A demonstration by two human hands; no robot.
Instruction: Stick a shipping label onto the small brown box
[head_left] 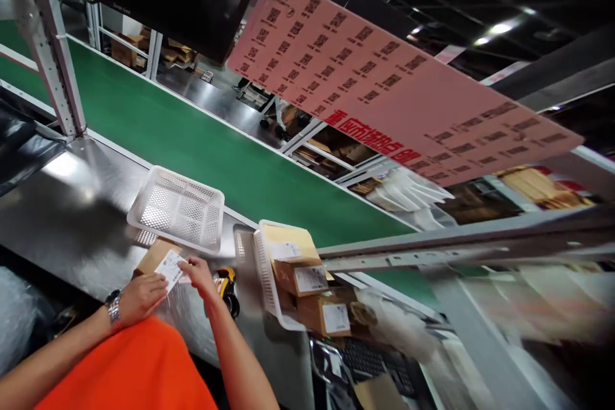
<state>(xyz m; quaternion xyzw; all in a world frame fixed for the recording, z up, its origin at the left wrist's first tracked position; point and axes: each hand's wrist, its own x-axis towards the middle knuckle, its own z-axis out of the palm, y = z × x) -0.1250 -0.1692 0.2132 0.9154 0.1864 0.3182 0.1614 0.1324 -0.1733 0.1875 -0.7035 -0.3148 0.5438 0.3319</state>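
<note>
- Two bare hands meet over one small cardboard box [154, 256] on the steel table [72, 218], in the only view there is, the head camera; the whole picture is tilted, so directions are taken from the box.
- Left hand [139, 298], with a wristwatch [113, 306] on its wrist, lies at the near side of the box, its fingers curled round the near edge of a white label [170, 268] that rests on the box's near end.
- Right hand [200, 275] comes in from the other side of the label and pinches its far edge between fingertips; both hands are therefore closed on the label, with the box touching it from beneath.
- Box's long axis runs from the hands away toward the empty white mesh basket [179, 208], which sits just beyond the box, between it and the green conveyor belt [192, 141].
- Neither hand is clearly nearer: both touch the label, though the left covers more of the box itself.
- Beside the right hand, away from the box, a yellow-and-black handheld scanner [227, 288] lies on the table.
- Farther the same way, a second white basket [267, 275] holds several labelled cardboard parcels [307, 278].
- Clear plastic film [187, 327] shows under the hands, near the body.
</note>
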